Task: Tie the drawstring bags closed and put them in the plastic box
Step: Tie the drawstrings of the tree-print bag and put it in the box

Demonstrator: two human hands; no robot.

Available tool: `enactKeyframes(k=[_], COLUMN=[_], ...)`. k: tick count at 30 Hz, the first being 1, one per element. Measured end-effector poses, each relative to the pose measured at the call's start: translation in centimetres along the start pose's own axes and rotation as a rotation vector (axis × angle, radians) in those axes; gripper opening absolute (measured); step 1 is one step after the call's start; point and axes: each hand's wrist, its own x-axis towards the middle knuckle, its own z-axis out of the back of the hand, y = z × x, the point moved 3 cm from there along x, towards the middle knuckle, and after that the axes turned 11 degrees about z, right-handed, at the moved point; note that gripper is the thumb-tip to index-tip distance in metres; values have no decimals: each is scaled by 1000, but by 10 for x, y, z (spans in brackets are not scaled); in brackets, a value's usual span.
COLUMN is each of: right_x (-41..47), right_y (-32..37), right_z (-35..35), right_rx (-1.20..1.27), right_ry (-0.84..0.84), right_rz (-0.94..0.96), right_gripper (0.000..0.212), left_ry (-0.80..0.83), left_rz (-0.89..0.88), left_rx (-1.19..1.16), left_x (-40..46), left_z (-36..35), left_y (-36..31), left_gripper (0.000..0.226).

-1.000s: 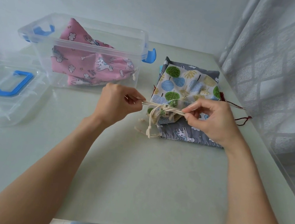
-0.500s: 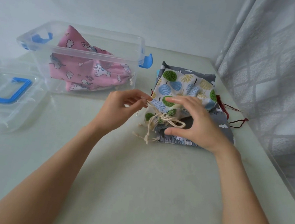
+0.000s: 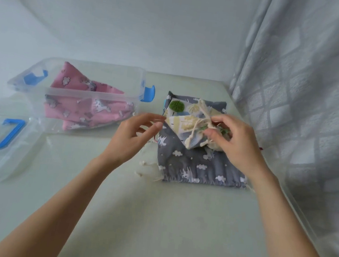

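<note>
A leaf-print drawstring bag [image 3: 183, 122] with a knotted cream cord lies lifted over a grey cloud-print bag [image 3: 194, 163] on the table. My right hand [image 3: 235, 142] grips the leaf-print bag at its gathered, tied neck. My left hand [image 3: 135, 137] hovers just left of the bag with relaxed fingers, holding nothing. A clear plastic box [image 3: 95, 98] with blue latches stands at the back left, and a pink unicorn-print bag [image 3: 86, 105] lies inside it.
The box's clear lid [image 3: 3, 137] with a blue handle lies at the left table edge. A grey curtain [image 3: 306, 102] hangs along the right side. Loose cream cord ends [image 3: 148, 168] lie left of the grey bag. A white wall runs behind.
My hands let go of the cord ends after pulling the knot. My right hand closed on the bag's tied neck and raised it; my left hand opened.
</note>
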Motion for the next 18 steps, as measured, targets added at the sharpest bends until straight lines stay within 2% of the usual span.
enactKeyframes(k=[3,5,7,11,14,18], right_x=[34,58,79,92,87,87], right_y=[-34,-61,-90,-129,-141,-134], right_z=[13,3,-17,-48,-53,-35], right_rx=[-43,-60,-73,-112,-119,-160], right_ry=[-33,55,173,384,449,338], right_rz=[-45,-123,-195,-260,-260,-169], right_gripper=[37,37,38,38,36,32], left_ry=[-12,-19,0,55,79,22], left_rz=[-72,-32,82,213,232,237], left_rx=[196,352,494,678,722,623], left_x=[26,47,72,102,107,108], left_z=[-24,-46,-66,-85,-90,-91], left_y=[-15,-12,-4,17,28,32], left_gripper=[42,55,63,69,70,74])
